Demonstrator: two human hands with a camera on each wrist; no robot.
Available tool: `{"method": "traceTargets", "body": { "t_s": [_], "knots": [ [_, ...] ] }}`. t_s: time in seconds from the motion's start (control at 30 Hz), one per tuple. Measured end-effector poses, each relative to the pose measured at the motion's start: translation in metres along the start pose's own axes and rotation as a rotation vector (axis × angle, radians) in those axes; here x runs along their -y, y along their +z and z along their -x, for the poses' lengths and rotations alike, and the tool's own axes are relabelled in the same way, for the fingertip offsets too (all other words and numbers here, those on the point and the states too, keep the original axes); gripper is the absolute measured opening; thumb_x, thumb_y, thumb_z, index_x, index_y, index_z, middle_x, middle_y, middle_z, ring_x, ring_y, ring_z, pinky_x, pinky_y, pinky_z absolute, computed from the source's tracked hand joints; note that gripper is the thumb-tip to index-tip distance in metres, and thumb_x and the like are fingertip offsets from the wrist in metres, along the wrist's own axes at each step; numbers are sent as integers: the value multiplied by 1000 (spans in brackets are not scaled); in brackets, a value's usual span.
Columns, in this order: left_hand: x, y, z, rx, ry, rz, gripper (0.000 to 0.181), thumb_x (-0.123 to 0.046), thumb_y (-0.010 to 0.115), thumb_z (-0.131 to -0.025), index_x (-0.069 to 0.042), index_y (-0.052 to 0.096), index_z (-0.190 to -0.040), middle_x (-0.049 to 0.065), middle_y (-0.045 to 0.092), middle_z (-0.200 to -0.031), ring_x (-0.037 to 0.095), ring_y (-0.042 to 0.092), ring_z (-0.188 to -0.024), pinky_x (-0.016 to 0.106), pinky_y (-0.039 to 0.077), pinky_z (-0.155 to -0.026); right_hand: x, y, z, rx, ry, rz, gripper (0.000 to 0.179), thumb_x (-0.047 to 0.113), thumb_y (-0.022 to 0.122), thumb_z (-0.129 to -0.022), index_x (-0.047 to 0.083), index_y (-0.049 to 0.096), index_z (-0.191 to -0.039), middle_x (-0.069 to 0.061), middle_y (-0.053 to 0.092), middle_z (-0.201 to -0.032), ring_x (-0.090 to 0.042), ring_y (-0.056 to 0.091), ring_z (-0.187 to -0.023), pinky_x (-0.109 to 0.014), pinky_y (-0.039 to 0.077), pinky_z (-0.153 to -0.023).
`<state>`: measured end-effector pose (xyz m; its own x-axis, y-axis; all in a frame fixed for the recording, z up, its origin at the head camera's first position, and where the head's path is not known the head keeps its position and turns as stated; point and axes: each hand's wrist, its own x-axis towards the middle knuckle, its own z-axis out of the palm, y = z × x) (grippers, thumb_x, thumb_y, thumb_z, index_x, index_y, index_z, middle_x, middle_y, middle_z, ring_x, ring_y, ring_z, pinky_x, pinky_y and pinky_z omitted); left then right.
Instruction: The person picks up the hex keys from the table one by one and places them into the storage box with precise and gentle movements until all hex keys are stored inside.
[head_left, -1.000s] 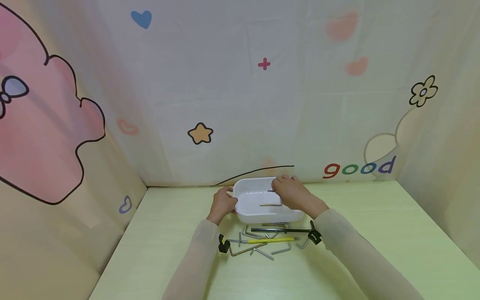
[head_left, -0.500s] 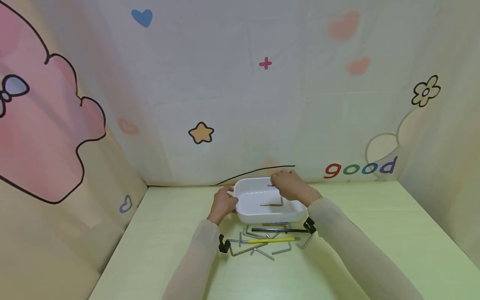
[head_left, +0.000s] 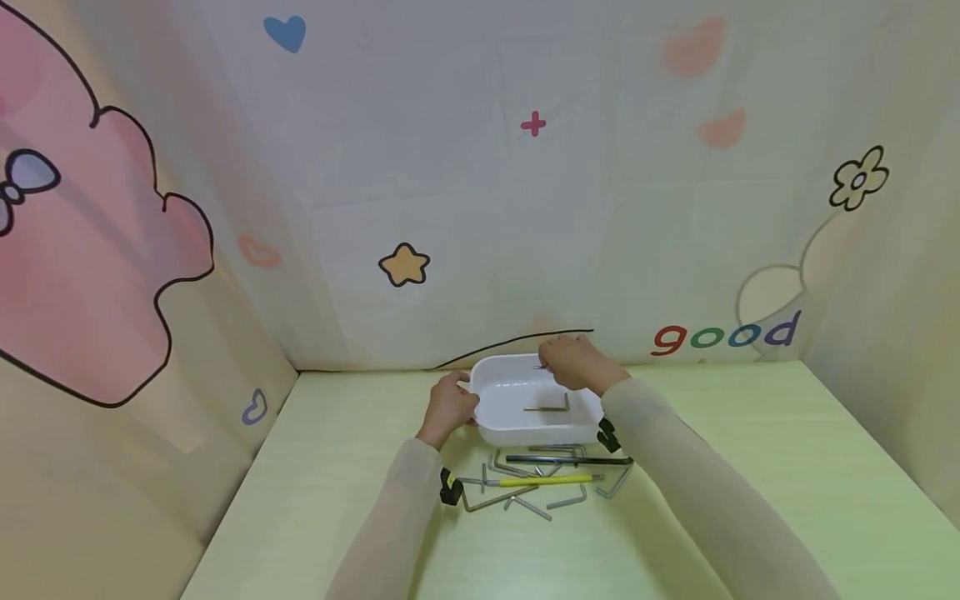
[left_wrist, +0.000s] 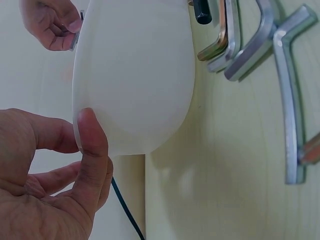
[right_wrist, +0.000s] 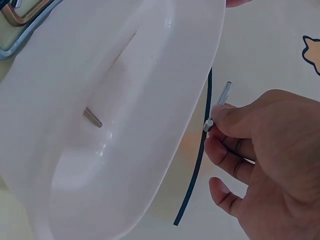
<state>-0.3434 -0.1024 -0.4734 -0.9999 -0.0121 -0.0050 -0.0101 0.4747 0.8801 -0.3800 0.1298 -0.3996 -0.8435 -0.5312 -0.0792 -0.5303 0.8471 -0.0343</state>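
My left hand (head_left: 452,404) pinches the rim of a white plastic tub (head_left: 517,437) at its left end, thumb and fingers on either side of the wall in the left wrist view. Over the tub's far side, my right hand (head_left: 573,361) holds a small silver hex key (right_wrist: 226,95) between thumb and fingers. The right wrist view puts this key (right_wrist: 208,125) just outside the rim. Inside the tub lies one brownish L-shaped hex key (head_left: 547,408), its short end (right_wrist: 93,118) pointing up.
In front of the tub several hex keys (head_left: 501,498) lie in a loose pile on the pale table (head_left: 360,467). Among them are a long black hex key (head_left: 562,460) and a yellow-sleeved rod (head_left: 543,481). A patterned curtain (head_left: 480,208) rises behind the tub.
My right hand, with the small hex key, has shifted left and back toward the tub's far rim. The left hand keeps its hold, and the tub stays in place.
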Motion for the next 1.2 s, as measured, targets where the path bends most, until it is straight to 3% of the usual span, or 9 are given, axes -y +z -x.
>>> {"method": "traceTargets", "body": {
  "t_s": [0.27, 0.53, 0.9, 1.2],
  "knots": [
    [1, 2, 0, 0, 4, 1, 47, -1, 56, -85, 7, 52, -131, 21, 67, -88, 11, 58, -47, 43, 65, -62, -1, 5, -7, 10, 11, -40, 14, 8, 53, -99, 8, 64, -108, -5, 64, -108, -28, 58, -111, -65, 41, -107],
    [0, 3, 0, -2, 13, -7, 47, 0, 56, -84, 6, 53, -130, 20, 66, -86, 11, 57, -46, 42, 65, -60, -2, 4, -6, 16, 38, -62, 7, 8, 53, -98, 11, 59, -95, -3, 59, -95, -23, 54, -95, -63, 43, -103],
    [0, 3, 0, 1, 11, -13, 48, 0, 55, -83, 6, 53, -131, 20, 67, -87, 12, 58, -46, 40, 64, -58, 0, 2, 0, -9, 29, -55, 20, 16, 57, -99, 8, 60, -117, -7, 63, -115, -29, 57, -114, -62, 44, -103],
    [0, 1, 0, 6, -3, -10, 50, 0, 55, -83, 7, 51, -133, 22, 66, -90, 13, 59, -48, 39, 65, -59, 10, -5, 11, -57, 17, -33, 22, 17, 58, -98, 12, 61, -120, -6, 63, -122, -30, 54, -123, -62, 42, -106]
  ]
}}
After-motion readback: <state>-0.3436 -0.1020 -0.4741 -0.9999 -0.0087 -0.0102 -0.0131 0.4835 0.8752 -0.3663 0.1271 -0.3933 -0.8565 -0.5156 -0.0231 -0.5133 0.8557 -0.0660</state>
